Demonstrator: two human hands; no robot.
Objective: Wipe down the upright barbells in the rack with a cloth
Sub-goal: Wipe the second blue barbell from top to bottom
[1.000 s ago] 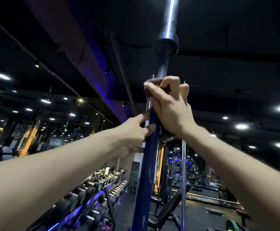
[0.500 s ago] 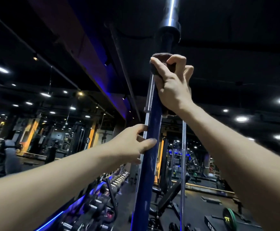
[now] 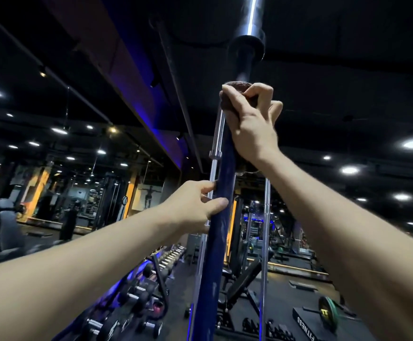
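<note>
Blue barbell (image 3: 221, 193): upright, centre of frame, collar near the top. Brown cloth (image 3: 232, 98): wrapped round the bar just below the collar, gripped by right hand (image 3: 251, 124). Left hand (image 3: 195, 205): lower down, fingers curled round the bar. Lower right: black box (image 3: 308, 323) lettered "FITNESS". Lower left: dumbbells (image 3: 136, 299).

Right hand (image 3: 251, 126) and cloth (image 3: 230, 99) high on the upright barbell (image 3: 215, 242), left hand (image 3: 195, 205) lower down.
</note>
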